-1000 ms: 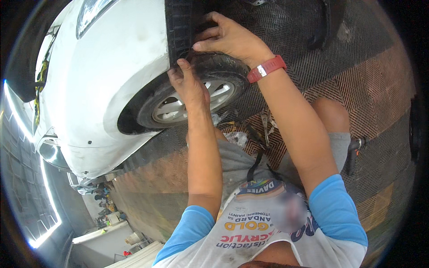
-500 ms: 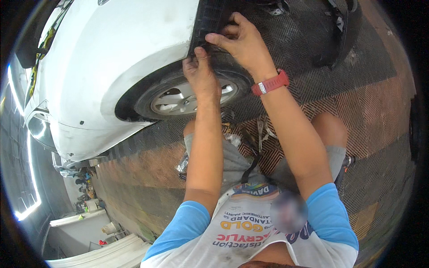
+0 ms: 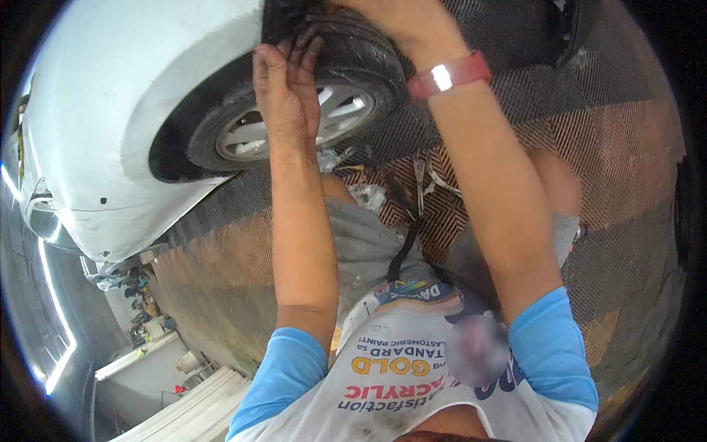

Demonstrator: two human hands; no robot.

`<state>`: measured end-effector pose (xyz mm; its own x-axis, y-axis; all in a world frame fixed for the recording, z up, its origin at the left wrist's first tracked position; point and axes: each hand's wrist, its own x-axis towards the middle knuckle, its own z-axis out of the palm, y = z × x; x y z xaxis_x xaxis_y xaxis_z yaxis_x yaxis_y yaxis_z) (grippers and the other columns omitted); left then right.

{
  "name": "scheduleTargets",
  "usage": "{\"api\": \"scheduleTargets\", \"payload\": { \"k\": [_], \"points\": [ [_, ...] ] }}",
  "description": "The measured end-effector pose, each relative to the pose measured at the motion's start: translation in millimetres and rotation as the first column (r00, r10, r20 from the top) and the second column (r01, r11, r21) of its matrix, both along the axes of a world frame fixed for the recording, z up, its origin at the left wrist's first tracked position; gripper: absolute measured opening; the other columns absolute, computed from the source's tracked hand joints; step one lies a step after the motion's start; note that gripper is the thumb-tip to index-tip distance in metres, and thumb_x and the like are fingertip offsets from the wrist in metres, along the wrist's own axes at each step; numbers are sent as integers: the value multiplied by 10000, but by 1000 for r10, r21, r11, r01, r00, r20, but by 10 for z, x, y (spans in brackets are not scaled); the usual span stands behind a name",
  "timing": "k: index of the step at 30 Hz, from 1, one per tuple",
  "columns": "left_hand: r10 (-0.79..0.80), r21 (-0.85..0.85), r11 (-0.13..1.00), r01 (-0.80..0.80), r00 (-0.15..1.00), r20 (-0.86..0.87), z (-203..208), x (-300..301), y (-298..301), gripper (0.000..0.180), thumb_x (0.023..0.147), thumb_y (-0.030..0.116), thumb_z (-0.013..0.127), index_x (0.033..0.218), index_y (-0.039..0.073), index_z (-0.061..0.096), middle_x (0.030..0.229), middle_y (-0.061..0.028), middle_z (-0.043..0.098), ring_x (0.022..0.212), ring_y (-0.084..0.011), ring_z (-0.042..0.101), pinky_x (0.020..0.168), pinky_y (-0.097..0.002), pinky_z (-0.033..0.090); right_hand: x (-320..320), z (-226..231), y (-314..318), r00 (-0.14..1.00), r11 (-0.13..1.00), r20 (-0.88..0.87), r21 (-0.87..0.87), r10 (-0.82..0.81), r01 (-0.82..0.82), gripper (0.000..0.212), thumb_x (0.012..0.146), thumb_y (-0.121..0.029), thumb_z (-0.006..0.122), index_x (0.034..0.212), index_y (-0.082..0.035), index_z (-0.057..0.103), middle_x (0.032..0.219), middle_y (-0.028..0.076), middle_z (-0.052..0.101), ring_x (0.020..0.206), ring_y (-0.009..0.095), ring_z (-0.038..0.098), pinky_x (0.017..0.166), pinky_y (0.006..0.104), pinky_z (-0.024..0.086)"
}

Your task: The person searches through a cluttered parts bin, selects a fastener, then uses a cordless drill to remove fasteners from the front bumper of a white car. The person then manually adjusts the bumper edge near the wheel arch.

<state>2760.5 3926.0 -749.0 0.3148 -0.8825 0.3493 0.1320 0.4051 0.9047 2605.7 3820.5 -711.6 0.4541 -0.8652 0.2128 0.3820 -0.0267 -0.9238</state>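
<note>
My left hand [image 3: 291, 99] is raised at the front edge of a white car fender [image 3: 184, 59], beside the tyre [image 3: 368, 62]. Its thumb points up by the fender's corner, and its fingers are stretched out and apart against the dark plastic wheel-arch liner [image 3: 276, 22]. Further right, my right hand [image 3: 405, 22] reaches up past the top of the tyre; its fingers are mostly cut off by the upper edge of the picture, so what they touch is hidden. A red watch [image 3: 468, 74] is on that wrist.
Beneath me lies a ribbed, tiled floor mat [image 3: 611, 147]. Tools [image 3: 420, 180] and crumpled clear plastic [image 3: 368, 197] lie between my knees. A black car part [image 3: 563, 37] rests at the upper right. Pale panels [image 3: 191, 412] stand at the lower left.
The car has shifted left and up in the picture. My left hand's fingers have spread inside the wheel arch, and my right hand has moved up, its fingers leaving the picture.
</note>
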Motion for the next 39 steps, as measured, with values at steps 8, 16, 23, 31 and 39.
{"api": "scheduleTargets", "payload": {
  "k": [8,16,23,31,39],
  "points": [
    [158,-76,983,-166,982,-103,-77,-222,-118,445,972,353,680,1210,32,484,1238,-131,609,1201,-268,583,1023,-445,488,83,-315,-126,958,985,262,93,114,-142,529,965,-257,717,1278,121,519,990,87,691,900,94,611,772,226,498],
    [304,-74,948,-309,950,-67,12,-322,-247,606,923,410,713,1295,-4,475,1280,-130,607,1188,-228,580,1054,-456,464,47,-95,-10,988,999,150,26,22,-26,414,915,-117,751,1186,117,545,804,57,678,756,81,596,660,247,493],
    [328,-43,944,-328,945,-8,63,-330,-297,575,964,417,679,1193,-33,404,1175,-161,603,1085,-218,607,951,-389,513,-65,67,125,991,993,71,-38,-113,116,250,890,-113,760,962,57,591,726,90,670,672,104,591,625,273,476],
    [363,-46,931,-362,931,32,109,-393,-293,557,972,445,662,1143,-32,430,1136,-163,616,1038,-208,622,895,-372,532,39,49,122,984,988,107,-41,-144,149,225,889,-114,760,899,36,593,725,102,670,640,118,589,602,289,473],
    [381,-41,924,-381,924,-4,84,-332,-302,619,935,468,717,1136,-45,434,1122,-154,573,1048,-216,583,954,-376,498,-112,-44,-94,996,998,83,33,43,-45,423,944,-261,737,1162,67,583,918,123,718,826,145,649,752,264,521]
  ]
}}
